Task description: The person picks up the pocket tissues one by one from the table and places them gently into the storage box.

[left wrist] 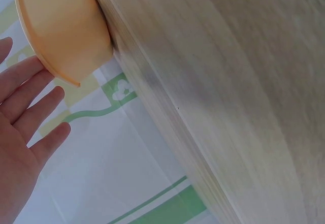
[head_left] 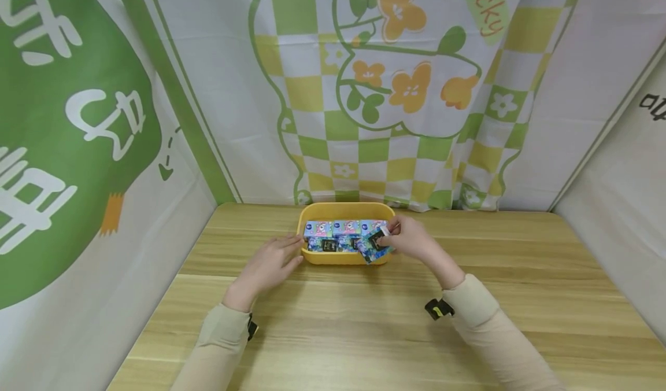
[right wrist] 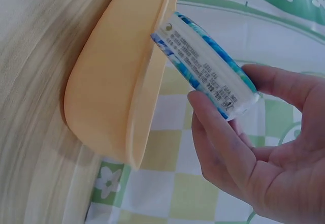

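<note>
My right hand [head_left: 414,239] pinches a blue patterned tissue pack [head_left: 373,246] between thumb and fingers. In the head view the pack is tilted over the front right part of a yellow bin [head_left: 333,258]. The right wrist view shows the printed narrow side of this tissue pack [right wrist: 203,64], near the bin's rim. At the bin's left end, my left hand [head_left: 273,262] touches the rim with fingers extended. Pink and blue packs [head_left: 318,228] stand in a back row inside the bin. In front of them are blue packs with black labels [head_left: 322,244].
The bin stands at the back of a wooden table [head_left: 343,321], close to a hanging cloth [head_left: 359,165] with green and yellow checks. A green and white printed cloth [head_left: 78,119] hangs along the left side. White cloth [head_left: 619,171] borders the right.
</note>
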Tool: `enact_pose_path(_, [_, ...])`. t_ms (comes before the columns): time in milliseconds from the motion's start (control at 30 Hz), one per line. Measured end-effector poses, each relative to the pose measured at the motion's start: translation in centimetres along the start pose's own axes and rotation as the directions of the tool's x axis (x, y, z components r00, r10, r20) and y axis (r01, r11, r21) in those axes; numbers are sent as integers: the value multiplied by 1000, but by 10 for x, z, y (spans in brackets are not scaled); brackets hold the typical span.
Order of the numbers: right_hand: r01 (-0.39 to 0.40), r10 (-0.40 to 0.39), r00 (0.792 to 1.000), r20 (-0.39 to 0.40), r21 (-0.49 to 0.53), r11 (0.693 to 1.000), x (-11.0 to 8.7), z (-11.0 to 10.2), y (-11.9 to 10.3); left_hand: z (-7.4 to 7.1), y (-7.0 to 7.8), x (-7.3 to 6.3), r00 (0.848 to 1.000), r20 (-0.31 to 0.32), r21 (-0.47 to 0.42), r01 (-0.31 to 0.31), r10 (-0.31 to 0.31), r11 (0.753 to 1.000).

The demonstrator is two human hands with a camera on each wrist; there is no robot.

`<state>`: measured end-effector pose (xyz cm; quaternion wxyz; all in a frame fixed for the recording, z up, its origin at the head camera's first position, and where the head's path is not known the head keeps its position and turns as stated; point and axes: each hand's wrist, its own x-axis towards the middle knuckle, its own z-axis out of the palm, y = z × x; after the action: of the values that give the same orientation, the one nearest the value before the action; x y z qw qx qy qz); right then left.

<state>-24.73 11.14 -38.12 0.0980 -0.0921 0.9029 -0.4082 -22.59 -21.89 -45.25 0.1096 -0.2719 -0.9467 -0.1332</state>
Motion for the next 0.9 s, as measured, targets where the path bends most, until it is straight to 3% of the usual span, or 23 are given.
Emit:
enact_pose_path(400, [-74, 79, 993, -92, 63, 995, 10, -7, 6, -1, 1, 2, 1000, -24, -3, -20, 20, 1000])
enact_pose_path(567, [-92, 93, 989, -111, 10, 996, 16, -7, 9, -1, 1, 2, 999, -36, 3, -32, 32, 999])
enact_pose_path(900, [-88, 66, 986, -152, -139, 986, 27, 0, 14, -1, 1, 1, 1000, -2, -9, -7, 7, 1000])
